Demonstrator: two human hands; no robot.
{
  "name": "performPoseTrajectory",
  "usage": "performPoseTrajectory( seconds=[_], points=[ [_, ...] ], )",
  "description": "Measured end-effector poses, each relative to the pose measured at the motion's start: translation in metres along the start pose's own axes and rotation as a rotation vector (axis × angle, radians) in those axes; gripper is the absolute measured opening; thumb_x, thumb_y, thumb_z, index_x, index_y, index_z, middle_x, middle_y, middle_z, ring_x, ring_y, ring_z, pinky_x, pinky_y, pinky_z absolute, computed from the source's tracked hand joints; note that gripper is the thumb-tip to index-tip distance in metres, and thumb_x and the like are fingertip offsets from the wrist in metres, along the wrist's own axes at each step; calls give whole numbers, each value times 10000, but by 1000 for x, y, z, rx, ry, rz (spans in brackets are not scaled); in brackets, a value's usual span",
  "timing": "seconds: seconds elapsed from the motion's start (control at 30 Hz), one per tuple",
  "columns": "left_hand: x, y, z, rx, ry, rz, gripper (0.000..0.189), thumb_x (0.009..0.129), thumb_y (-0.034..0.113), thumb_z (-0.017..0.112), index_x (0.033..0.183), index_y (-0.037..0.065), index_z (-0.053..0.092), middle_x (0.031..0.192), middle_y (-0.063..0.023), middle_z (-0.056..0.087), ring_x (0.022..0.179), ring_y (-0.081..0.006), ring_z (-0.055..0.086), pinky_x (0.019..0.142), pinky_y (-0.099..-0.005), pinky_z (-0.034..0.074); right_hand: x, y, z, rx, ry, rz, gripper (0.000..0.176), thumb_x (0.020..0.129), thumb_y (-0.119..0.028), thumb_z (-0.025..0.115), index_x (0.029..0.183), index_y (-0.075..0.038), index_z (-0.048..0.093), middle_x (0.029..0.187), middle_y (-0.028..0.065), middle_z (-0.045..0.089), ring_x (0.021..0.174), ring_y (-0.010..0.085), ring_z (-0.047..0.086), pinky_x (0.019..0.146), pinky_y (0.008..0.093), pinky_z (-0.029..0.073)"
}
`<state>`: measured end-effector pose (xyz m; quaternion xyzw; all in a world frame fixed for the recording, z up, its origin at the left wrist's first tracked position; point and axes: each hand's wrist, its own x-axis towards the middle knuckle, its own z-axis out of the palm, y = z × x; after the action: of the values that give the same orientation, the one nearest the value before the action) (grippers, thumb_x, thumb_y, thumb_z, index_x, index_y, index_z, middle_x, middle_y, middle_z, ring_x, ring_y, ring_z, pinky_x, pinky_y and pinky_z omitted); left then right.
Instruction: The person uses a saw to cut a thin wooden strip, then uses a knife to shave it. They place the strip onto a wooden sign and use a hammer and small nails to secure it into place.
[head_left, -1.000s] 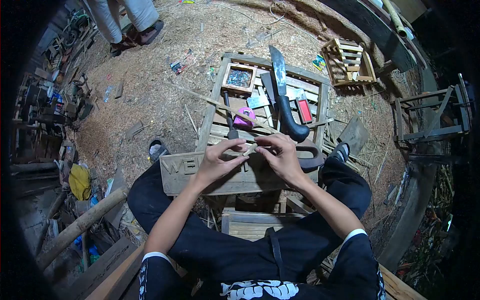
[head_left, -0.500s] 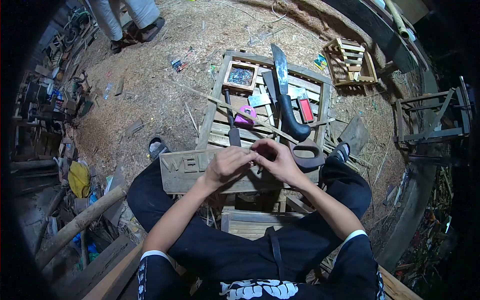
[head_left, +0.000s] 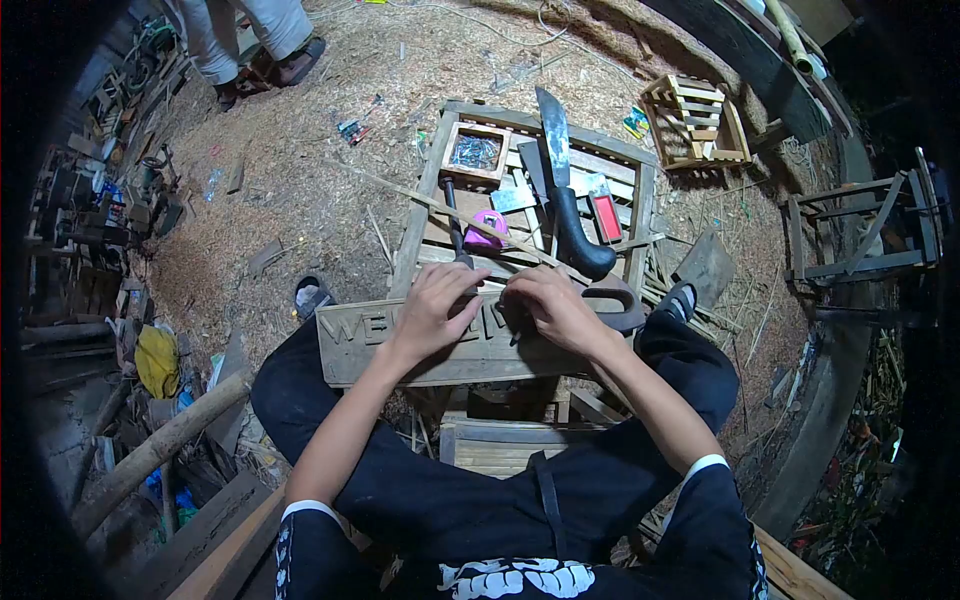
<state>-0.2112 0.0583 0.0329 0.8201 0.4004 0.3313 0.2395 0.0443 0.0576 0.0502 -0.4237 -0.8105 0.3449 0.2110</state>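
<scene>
Two bare hands work over one lettered board (head_left: 345,371), the nearest piece, lying between the person's knees. The left hand (head_left: 432,312) is at the middle of the board, thumb and index finger apart, with nothing visible between them; the right hand (head_left: 556,308) curls beside the small raised pieces, and whether its fingers hold one cannot be told. For sound handling, the left hand should steady the board while the right guides each small piece by its edges, keeping it flat and level with its neighbours. Two letters, W and E, read clearly; the others are partly covered and cannot be counted. Beyond the board's right part shows one brown handle (head_left: 628,310). Farther off, one slatted worktop (head_left: 408,246) bears one pink tape measure (head_left: 487,230), one red block (head_left: 606,219), one large knife (head_left: 556,140) with a black grip, and one small wooden box (head_left: 475,179) of nails, too many to count. Farther still lie one slatted crate (head_left: 738,133) and, upper left, one standing person's two feet (head_left: 300,64).
</scene>
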Motion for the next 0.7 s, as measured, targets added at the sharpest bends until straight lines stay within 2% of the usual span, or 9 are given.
performPoseTrajectory(
  seconds=[0.07, 0.13, 0.27, 0.33, 0.37, 0.43, 0.57, 0.63, 0.7],
  points=[
    [-1, 0, 3, -2, -38, 9, 426, 871, 94, 797, 1287, 64, 708, 1204, -108, 725, 1213, -307, 643, 1059, -448, 468, 0, 9, 2, -33, -50, -31, 204, 935, 51, 613, 1116, 24, 703, 1130, 152, 694, 1145, 370, 647, 980, 467, 506],
    [-5, -3, 7, -4, -76, 17, 394, 882, 102, 787, 1267, 60, 713, 1219, -101, 720, 1236, -309, 632, 1075, -458, 456, 1, 12, 3, -21, -138, -112, 324, 853, 81, 597, 1157, 18, 689, 1197, 198, 645, 1175, 405, 615, 1039, 479, 472],
    [-5, -3, 7, 5, -157, 60, 321, 884, 143, 789, 1191, 67, 735, 1311, -98, 693, 1325, -315, 578, 1117, -481, 427, 4, 7, 3, 3, -128, -80, 371, 855, 82, 608, 1215, 9, 660, 1204, 222, 628, 1162, 423, 613, 1027, 484, 498],
    [-6, -4, 9, 1, -177, 55, 308, 880, 154, 793, 1171, 71, 740, 1346, -103, 682, 1348, -323, 561, 1130, -484, 420, 4, 3, 5, 55, -71, -19, 357, 949, 26, 661, 1303, -11, 628, 1238, 180, 619, 1118, 371, 648, 954, 441, 537],
    [-8, -6, 10, 17, -168, 47, 314, 871, 175, 801, 1164, 76, 744, 1375, -105, 670, 1370, -333, 542, 1143, -488, 411, 3, 0, 6, 55, -69, -19, 357, 949, 26, 661, 1303, -11, 628, 1238, 180, 619, 1118, 371, 648, 954, 441, 537],
    [-7, -6, 11, 33, -157, 40, 321, 863, 195, 809, 1157, 80, 747, 1403, -107, 658, 1393, -342, 523, 1157, -491, 402, 2, -11, 2, 167, 4, 108, 497, 940, 33, 694, 1418, -40, 580, 1203, 162, 655, 1075, 315, 688, 922, 421, 555],
    [-9, -7, 13, 47, -150, -28, 363, 846, 237, 822, 1161, 69, 755, 1436, -133, 632, 1430, -366, 476, 1174, -508, 384, 1, 0, 9, 271, 16, 90, 628, 905, 63, 727, 1494, -56, 546, 1192, 139, 707, 1044, 257, 716, 915, 395, 571],
    [-10, -8, 13, 44, -150, -46, 380, 842, 248, 821, 1169, 66, 758, 1445, -151, 618, 1434, -372, 464, 1182, -515, 372, 0, 3, 9, 327, -29, 83, 713, 895, 83, 728, 1554, -78, 509, 1233, 135, 740, 1086, 238, 733, 953, 385, 579],
    [-10, -9, 13, 60, -177, -55, 415, 849, 245, 827, 1219, 70, 756, 1497, -122, 606, 1456, -365, 450, 1194, -519, 380, 0, 0, 4, 325, -52, 109, 734, 899, 86, 722, 1574, -89, 493, 1263, 139, 736, 1123, 243, 730, 981, 387, 573]
  ],
)
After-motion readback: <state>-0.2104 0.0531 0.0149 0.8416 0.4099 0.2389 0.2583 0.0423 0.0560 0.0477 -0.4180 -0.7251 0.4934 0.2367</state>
